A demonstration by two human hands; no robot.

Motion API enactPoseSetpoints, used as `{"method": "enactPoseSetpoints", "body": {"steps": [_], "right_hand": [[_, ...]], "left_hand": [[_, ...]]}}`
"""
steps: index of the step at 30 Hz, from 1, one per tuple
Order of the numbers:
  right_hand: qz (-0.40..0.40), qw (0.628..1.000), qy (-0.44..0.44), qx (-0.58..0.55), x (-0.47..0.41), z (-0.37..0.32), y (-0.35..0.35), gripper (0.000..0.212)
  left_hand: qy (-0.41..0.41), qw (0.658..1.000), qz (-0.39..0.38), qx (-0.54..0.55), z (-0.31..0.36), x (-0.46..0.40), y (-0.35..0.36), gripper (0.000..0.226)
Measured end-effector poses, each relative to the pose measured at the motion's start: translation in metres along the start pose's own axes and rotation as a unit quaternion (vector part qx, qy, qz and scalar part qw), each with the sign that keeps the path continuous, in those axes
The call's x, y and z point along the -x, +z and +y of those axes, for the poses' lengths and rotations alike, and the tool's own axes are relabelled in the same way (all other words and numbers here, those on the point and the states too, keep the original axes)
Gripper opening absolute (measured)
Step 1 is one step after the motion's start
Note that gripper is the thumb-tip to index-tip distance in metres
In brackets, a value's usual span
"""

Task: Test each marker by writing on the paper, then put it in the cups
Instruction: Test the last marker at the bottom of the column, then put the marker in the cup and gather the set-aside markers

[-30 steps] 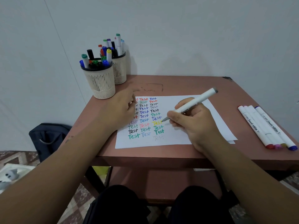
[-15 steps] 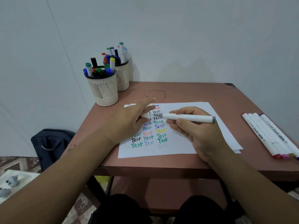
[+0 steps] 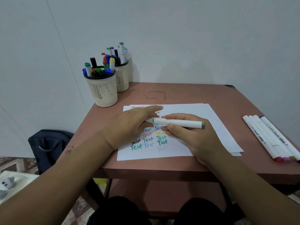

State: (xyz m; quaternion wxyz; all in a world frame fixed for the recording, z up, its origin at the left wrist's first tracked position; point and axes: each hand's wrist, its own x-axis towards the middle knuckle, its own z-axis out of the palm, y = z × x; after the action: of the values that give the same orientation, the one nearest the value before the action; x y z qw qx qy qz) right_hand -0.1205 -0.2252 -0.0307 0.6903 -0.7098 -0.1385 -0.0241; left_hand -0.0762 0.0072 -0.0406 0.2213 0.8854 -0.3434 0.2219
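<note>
Reddish tabletop (image 3: pixel 186 95) carries everything. White paper (image 3: pixel 186 111) sits mid-tabletop, a second sheet edge showing under it at the right, with rows of "Test" written in several colours down its left half. Two mesh cups stand at the far left corner, near cup (image 3: pixel 103 93) touching the far cup (image 3: pixel 123 78) behind it, both packed with capped markers standing upright. Your left hand (image 3: pixel 129 125) is over the paper's left side, fingers curled at the left end of the white marker (image 3: pixel 178 123); it looks like a pinch on the cap end, though the contact is partly hidden. Your right hand (image 3: pixel 191 135) grips the same marker's barrel, thumb under and fingers curled over it. Marker lies about level above the paper, grey end pointing right. Four more white markers (image 3: pixel 272 138) lie side by side on the right of the tabletop, well apart from the paper, coloured ends toward you.
</note>
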Motion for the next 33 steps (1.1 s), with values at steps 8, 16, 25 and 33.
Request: {"method": "enactPoseSetpoints", "body": {"steps": [8, 16, 25, 33], "right_hand": [[-0.012, 1.0, -0.004, -0.022, -0.001, -0.002, 0.003, 0.024], [-0.117, 0.993, 0.008, -0.031, -0.003, 0.001, -0.007, 0.058], [-0.01, 0.988, 0.104, -0.116, -0.009, -0.009, -0.006, 0.028], [0.008, 0.994, 0.11, 0.0, -0.032, -0.029, -0.01, 0.054]], "left_hand": [[-0.012, 0.998, 0.036, 0.05, 0.002, 0.002, 0.003, 0.063], [0.0, 0.994, 0.098, 0.047, -0.013, -0.007, 0.008, 0.026], [-0.246, 0.968, 0.006, 0.043, -0.012, -0.014, 0.008, 0.063], [-0.261, 0.965, -0.007, -0.039, -0.021, -0.014, 0.013, 0.022]]}}
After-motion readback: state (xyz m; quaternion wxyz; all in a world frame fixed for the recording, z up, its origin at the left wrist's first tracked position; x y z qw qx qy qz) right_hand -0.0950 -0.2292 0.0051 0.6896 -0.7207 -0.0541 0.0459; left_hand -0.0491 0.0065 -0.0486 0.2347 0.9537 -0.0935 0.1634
